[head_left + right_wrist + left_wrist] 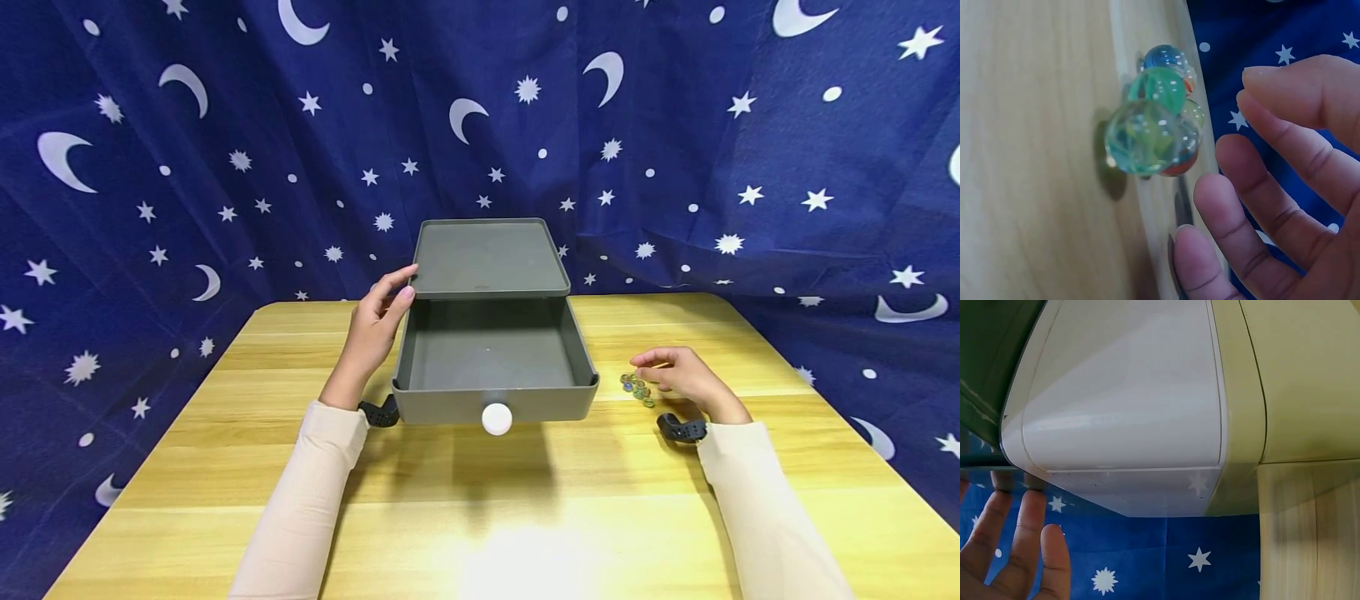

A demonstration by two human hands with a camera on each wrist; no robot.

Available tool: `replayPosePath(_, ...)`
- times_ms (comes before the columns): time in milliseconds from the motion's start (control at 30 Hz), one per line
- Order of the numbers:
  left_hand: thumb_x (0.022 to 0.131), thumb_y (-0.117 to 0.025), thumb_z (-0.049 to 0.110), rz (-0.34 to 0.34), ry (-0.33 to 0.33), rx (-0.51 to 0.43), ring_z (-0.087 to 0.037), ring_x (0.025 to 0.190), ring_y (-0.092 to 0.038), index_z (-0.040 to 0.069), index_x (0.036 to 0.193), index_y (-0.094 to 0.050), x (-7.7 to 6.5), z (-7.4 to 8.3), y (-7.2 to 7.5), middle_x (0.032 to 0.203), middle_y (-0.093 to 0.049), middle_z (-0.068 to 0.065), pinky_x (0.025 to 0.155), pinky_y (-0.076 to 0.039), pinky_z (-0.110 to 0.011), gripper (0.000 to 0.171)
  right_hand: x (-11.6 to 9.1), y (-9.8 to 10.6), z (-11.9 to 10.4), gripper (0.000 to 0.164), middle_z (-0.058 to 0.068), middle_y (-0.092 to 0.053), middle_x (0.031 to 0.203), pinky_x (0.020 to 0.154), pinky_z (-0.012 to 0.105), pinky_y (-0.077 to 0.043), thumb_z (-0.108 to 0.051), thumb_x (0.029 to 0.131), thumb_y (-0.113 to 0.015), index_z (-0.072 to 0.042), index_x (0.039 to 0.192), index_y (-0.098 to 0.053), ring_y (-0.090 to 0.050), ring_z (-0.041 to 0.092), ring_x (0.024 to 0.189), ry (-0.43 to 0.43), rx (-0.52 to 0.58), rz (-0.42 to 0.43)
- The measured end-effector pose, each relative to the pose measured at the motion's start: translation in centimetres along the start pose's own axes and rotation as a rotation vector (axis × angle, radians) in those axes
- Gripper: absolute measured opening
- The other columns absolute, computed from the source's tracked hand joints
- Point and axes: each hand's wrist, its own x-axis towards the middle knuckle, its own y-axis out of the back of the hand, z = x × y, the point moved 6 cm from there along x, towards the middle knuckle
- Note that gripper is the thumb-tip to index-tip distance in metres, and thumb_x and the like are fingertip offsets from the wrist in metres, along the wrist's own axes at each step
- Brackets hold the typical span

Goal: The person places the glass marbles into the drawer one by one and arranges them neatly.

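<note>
A grey box [491,257] stands on the table with its drawer [442,406] pulled out toward me; a round white knob [497,419] is on the drawer's front. Inside the drawer only a bare floor shows. My left hand [375,321] touches the left side of the box near its front corner, fingers extended. In the left wrist view its fingers [1025,534] reach a dark edge beside a pale side panel [1122,394]. Several glass marbles [637,388] lie clustered right of the drawer. Over them hovers my right hand [686,379], fingers loosely bent. The right wrist view shows nothing between its fingers [1241,162], apart from the marbles [1159,90].
A light wooden table [525,517] bears everything. Behind it hangs a dark blue curtain [480,92] with white moons and stars. Black wrist devices [681,428] sit under both wrists, the left one close to the drawer's left front corner.
</note>
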Motion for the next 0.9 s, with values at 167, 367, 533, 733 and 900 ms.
replayPosePath(167,0.112,-0.055,0.018,-0.005,0.009,-0.001,-0.032,0.122,-0.064,0.007,0.153,-0.061,-0.07,-0.02,-0.03,0.156,-0.059,-0.012,0.100,-0.047,-0.027,0.043,0.20,-0.10,0.31,0.037,0.025,-0.072,0.124,0.077,0.033,-0.056,-0.007,0.105,-0.067,0.019,0.132,-0.062,-0.066,0.010,0.094,-0.014,0.003,0.001)
replayPosePath(367,0.112,-0.055,0.018,-0.006,0.007,-0.003,-0.033,0.122,-0.064,0.007,0.153,-0.061,-0.04,-0.05,-0.04,0.156,-0.059,-0.011,0.100,-0.047,-0.028,0.043,0.24,-0.19,0.41,0.035,0.019,-0.074,0.117,0.073,0.030,-0.055,-0.007,0.105,-0.068,0.018,0.129,-0.065,-0.063,0.012,0.089,-0.035,-0.020,0.011)
replayPosePath(533,0.112,-0.055,0.018,-0.005,0.008,-0.009,-0.033,0.123,-0.064,0.007,0.153,-0.061,0.01,-0.04,-0.05,0.156,-0.059,-0.011,0.101,-0.047,-0.028,0.043,0.23,-0.33,0.50,0.034,0.019,-0.074,0.115,0.069,0.028,-0.053,-0.008,0.104,-0.069,0.017,0.127,-0.067,-0.059,0.013,0.081,-0.079,-0.030,0.023)
replayPosePath(733,0.112,-0.055,0.018,-0.006,0.015,-0.008,-0.032,0.125,-0.063,0.008,0.154,-0.060,-0.04,-0.16,0.02,0.157,-0.058,-0.010,0.103,-0.046,-0.028,0.043,0.47,-0.53,0.56,0.032,0.021,-0.074,0.112,0.069,0.029,-0.050,-0.012,0.103,-0.071,0.014,0.121,-0.071,-0.059,0.018,0.083,-0.087,-0.103,0.040)
replayPosePath(900,0.112,-0.055,0.018,-0.010,0.012,-0.004,-0.032,0.125,-0.063,0.007,0.154,-0.060,-0.02,-0.18,0.05,0.157,-0.058,-0.010,0.103,-0.046,-0.029,0.043,0.41,-0.68,0.46,0.032,0.019,-0.075,0.111,0.075,0.032,-0.049,-0.014,0.103,-0.071,0.012,0.121,-0.072,-0.058,0.021,0.090,-0.090,-0.110,0.028)
